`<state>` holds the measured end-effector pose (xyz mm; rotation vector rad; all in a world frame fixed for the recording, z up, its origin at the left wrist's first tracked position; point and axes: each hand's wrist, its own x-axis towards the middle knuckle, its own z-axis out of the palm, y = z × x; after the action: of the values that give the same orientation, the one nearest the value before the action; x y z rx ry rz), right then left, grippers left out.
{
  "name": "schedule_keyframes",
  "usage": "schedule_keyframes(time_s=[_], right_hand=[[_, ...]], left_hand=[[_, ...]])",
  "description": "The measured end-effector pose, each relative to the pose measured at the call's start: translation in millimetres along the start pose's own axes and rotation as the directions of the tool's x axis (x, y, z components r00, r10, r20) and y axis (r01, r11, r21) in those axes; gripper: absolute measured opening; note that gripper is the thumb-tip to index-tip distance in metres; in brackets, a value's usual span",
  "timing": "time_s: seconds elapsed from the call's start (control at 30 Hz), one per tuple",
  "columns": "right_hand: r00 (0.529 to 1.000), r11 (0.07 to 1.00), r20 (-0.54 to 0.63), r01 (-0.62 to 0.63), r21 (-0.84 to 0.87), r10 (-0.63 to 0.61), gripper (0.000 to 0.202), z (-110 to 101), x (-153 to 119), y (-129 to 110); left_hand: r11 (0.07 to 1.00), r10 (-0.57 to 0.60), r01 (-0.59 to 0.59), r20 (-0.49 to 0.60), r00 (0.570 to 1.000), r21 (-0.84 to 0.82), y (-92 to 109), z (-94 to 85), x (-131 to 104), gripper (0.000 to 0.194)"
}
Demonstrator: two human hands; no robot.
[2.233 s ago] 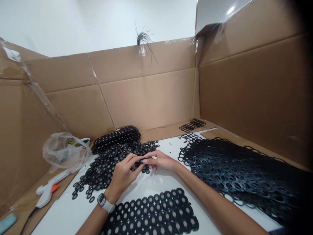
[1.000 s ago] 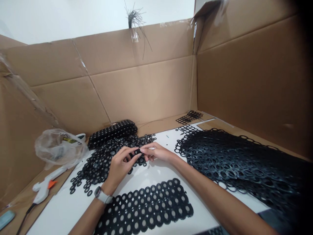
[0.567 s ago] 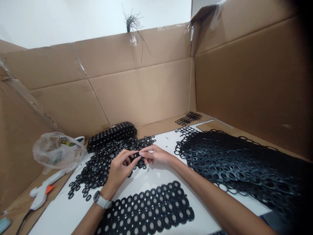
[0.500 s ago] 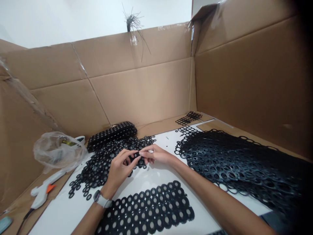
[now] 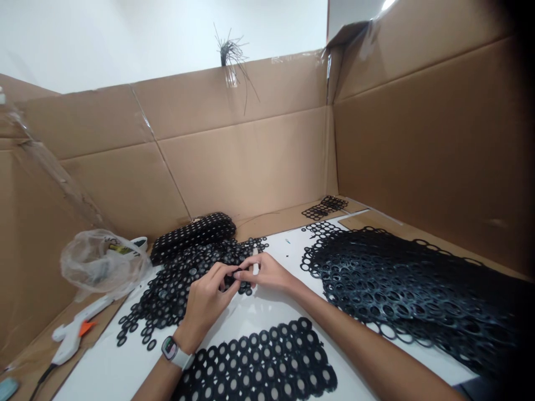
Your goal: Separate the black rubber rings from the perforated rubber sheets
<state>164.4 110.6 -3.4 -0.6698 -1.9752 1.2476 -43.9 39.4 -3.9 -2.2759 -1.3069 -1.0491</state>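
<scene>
The loose rings (image 5: 179,281) lie mid-table on the white board (image 5: 267,303) — glue gun (image 5: 75,334) and plastic bag (image 5: 100,264) to their left, rolled sheet (image 5: 192,234) behind, joined mat (image 5: 261,362) in front, netting heap (image 5: 409,295) well to their right.

The small black piece (image 5: 232,277) pinched between the left hand (image 5: 209,301) and right hand (image 5: 267,273) is mostly covered by fingertips — its shape cannot be told. The ring sheet (image 5: 267,367) and the glue gun (image 5: 73,337) cord run off the bottom edge — a dark blur swallows the far right.
</scene>
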Motion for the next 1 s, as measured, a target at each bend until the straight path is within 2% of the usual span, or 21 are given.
schedule_keyframes(time_s=[0.13, 0.27, 0.53, 0.77, 0.9, 1.0], right_hand=[[1.0, 1.0, -0.023, 0.002, -0.023, -0.002, 0.036, 0.8, 1.8, 0.2], [0.999, 0.998, -0.016, 0.036, -0.043, -0.037, 0.028, 1.1, 1.9, 0.0], [0.999, 0.999, -0.038, -0.015, -0.05, 0.013, 0.025, 3.7, 2.8, -0.3], [0.998, 0.996, -0.052, 0.025, -0.089, -0.029, 0.026, 5.9, 4.1, 4.0], [0.995, 0.992, -0.076, 0.051, -0.111, -0.059, 0.026, 8.0, 4.4, 6.4], [0.995, 0.994, -0.097, 0.022, -0.111, -0.033, 0.028, 10.0, 4.7, 6.7]], left_hand=[[1.0, 0.026, -0.026, 0.007, 1.0, 0.003, -0.9, -1.7, -0.3, 0.025], [0.991, 0.096, -0.099, 0.04, 0.995, 0.089, -1.5, -2.5, -0.5, 0.031], [0.937, 0.208, -0.218, 0.063, 0.976, 0.273, -0.9, -4.0, 0.7, 0.029], [0.945, 0.211, -0.213, 0.034, 0.977, 0.247, -1.2, -6.0, 1.0, 0.024], [0.962, 0.17, -0.171, 0.023, 0.985, 0.215, -1.4, -4.6, -0.2, 0.021], [0.968, 0.136, -0.136, 0.018, 0.991, 0.21, -2.0, -3.3, -1.8, 0.02]])
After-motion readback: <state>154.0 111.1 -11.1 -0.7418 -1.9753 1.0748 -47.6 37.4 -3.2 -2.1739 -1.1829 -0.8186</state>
